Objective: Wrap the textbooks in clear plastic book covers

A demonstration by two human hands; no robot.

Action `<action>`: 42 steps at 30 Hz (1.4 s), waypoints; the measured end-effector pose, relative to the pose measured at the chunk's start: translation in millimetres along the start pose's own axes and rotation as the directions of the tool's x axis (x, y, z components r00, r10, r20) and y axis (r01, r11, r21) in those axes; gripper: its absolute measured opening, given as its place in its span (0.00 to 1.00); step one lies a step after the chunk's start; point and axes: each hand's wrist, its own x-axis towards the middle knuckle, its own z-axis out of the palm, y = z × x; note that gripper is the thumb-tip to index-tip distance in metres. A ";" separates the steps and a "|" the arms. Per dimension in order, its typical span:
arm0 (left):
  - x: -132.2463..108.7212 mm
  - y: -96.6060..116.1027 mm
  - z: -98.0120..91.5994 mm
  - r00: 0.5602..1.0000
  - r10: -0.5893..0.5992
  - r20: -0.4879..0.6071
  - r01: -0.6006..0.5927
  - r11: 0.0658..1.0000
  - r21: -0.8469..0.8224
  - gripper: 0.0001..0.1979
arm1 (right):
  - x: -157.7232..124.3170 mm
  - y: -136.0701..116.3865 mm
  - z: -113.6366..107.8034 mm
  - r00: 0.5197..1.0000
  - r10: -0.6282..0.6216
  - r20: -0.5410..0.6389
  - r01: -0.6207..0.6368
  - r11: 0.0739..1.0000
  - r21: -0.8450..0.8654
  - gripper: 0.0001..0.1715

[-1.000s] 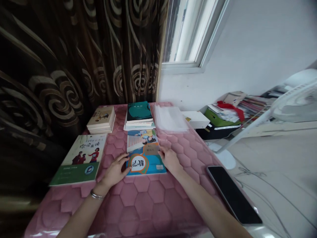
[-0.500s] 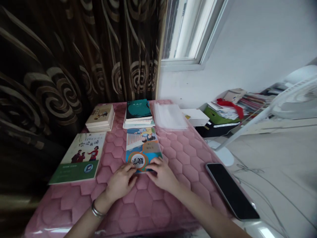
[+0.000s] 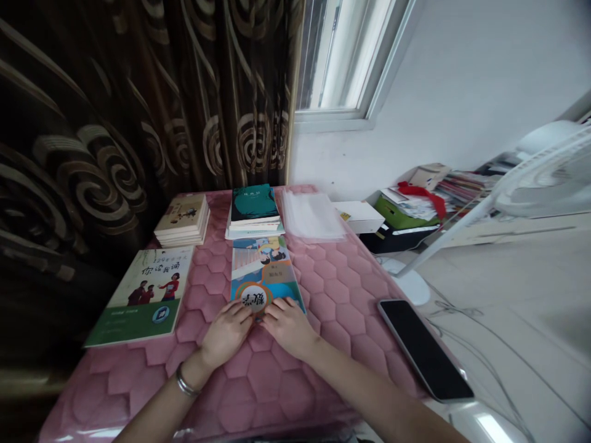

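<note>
A blue maths textbook (image 3: pixel 282 274), its cover upside down to me, lies flat in the middle of the table. My left hand (image 3: pixel 227 332) is at its near left edge, fingertips over the cover by the round title badge. Close beside it, my right hand (image 3: pixel 290 327) has its fingers bent over the near right edge. Both hands look closed on that edge; the thumbs are mostly hidden. Just beyond the textbook stands a stack of books (image 3: pixel 255 206) with a dark green one on top. Clear plastic covers (image 3: pixel 311 215) lie to the right of this stack.
To the left lie a green-and-white book (image 3: pixel 138 298) and a stack of tan books (image 3: pixel 181 220). A phone (image 3: pixel 425 351) rests at the table's right edge. Beyond are a white box (image 3: pixel 360 215), a standing fan (image 3: pixel 447 237) and floor cables. A dark curtain (image 3: pixel 138 92) borders the left.
My hands have come closer together at the textbook's near edge, and the fingers have bent over it, with the thumbs now less visible. The whole view has shifted slightly.
</note>
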 end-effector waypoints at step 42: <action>0.2 -32.1 6.2 0.730 -0.683 -0.022 0.666 0.719 -0.198 0.12 | -38.2 67.7 -19.2 0.817 0.563 0.128 -0.534 0.652 0.538 0.17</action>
